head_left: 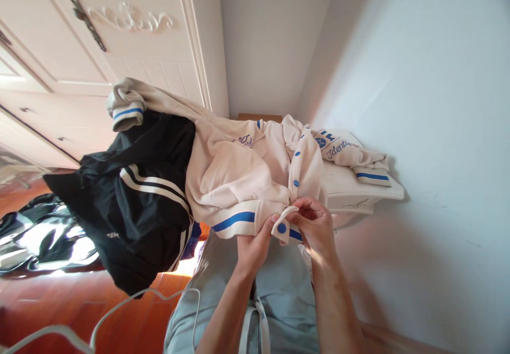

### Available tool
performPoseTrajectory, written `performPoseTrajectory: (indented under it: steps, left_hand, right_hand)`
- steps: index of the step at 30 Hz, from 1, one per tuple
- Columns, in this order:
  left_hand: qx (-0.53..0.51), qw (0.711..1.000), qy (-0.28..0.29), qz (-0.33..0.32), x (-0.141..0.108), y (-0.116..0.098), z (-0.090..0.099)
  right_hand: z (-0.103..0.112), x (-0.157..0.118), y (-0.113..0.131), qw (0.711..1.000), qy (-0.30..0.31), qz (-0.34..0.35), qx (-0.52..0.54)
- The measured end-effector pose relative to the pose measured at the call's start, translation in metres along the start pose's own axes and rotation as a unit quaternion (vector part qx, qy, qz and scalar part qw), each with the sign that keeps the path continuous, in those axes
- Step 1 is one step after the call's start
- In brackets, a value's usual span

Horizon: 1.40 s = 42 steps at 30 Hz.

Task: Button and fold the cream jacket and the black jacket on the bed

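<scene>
A cream jacket [235, 168] with blue-striped cuffs and hem and blue snap buttons lies spread out in front of me. My left hand [258, 245] grips the hem at the front opening, thumb on top and the other fingers hidden under the cloth. My right hand [316, 224] pinches the other front edge of the hem, beside a blue snap button [281, 229]. Further up the placket another blue snap [296, 183] shows. One sleeve stretches to the left, and the lettered sleeve [338, 149] lies to the right.
A black garment with white stripes [135, 195] hangs left of the jacket. Beneath the right sleeve is a white furniture top [338, 184]. A cream cabinet [159, 51] stands behind, and a wall [430, 104] rises at right. A white cable [119, 306] crosses the lower left.
</scene>
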<state>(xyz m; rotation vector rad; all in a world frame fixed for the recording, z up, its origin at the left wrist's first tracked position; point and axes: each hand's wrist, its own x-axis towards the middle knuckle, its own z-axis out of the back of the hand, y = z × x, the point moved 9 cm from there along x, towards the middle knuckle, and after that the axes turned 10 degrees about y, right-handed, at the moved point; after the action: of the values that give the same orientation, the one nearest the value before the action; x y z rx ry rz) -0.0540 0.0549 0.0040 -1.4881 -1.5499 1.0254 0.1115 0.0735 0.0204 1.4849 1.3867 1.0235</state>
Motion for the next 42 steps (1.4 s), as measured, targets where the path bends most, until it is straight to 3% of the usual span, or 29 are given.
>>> performPoseTrajectory:
  steps: [7,14,21,27,34,37,40,42]
  left_hand:
    - [-0.043,0.999,0.012,0.02,-0.009,0.005,-0.003]
    - [-0.041,0.994,0.093,0.026,-0.024,0.007,-0.012]
    - [-0.038,0.995,0.087,0.031,-0.024,0.01,-0.012]
    - [0.003,0.996,0.074,0.041,-0.024,0.005,-0.007]
    - [-0.01,0.991,0.122,0.047,-0.029,-0.004,-0.015]
    - [-0.047,0.992,0.101,0.064,-0.036,-0.001,-0.01]
    - [-0.061,0.993,0.034,0.093,-0.045,0.004,0.005]
    - [-0.046,0.992,0.027,0.112,-0.05,0.006,0.011]
  right_hand:
    - [0.002,-0.002,-0.003,0.999,-0.003,0.027,0.017]
    - [-0.001,-0.009,-0.006,0.995,0.024,0.064,0.068]
    - [-0.007,-0.007,-0.014,0.99,0.0,0.092,0.11]
    - [-0.009,-0.006,-0.014,0.989,0.022,0.09,0.117]
    - [-0.007,-0.004,-0.009,0.99,0.038,0.09,0.102]
    - [-0.007,-0.006,-0.013,0.99,0.014,0.077,0.121]
    - [-0.009,-0.006,-0.015,0.99,0.007,0.069,0.122]
    - [-0.009,-0.007,-0.016,0.991,0.006,0.07,0.116]
